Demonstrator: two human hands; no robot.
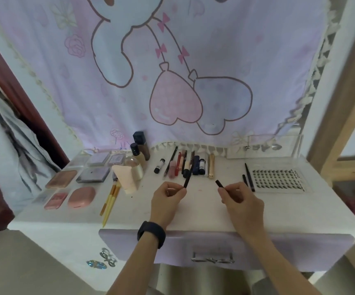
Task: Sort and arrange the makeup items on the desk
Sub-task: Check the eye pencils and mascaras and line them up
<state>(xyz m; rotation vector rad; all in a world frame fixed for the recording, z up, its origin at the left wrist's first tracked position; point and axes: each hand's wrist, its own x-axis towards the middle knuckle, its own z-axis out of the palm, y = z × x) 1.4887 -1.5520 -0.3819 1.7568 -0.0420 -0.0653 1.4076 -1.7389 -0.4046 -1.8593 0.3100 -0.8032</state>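
While held above the desk (pixel 204 209), left hand (pixel 168 198) pinching black pencil (pixel 187 178), right hand (pixel 239 199) pinching black stub (pixel 220 184)

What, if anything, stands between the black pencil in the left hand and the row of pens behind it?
Nothing visible. The left hand holds the black pencil right before the row of pens, its tip overlapping that row in view.

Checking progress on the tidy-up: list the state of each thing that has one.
Left hand: pinching a black pencil.
Right hand: holding a short black piece.
Drawer: shut.
Pink compact: closed.
Tall bottle: upright, capped.
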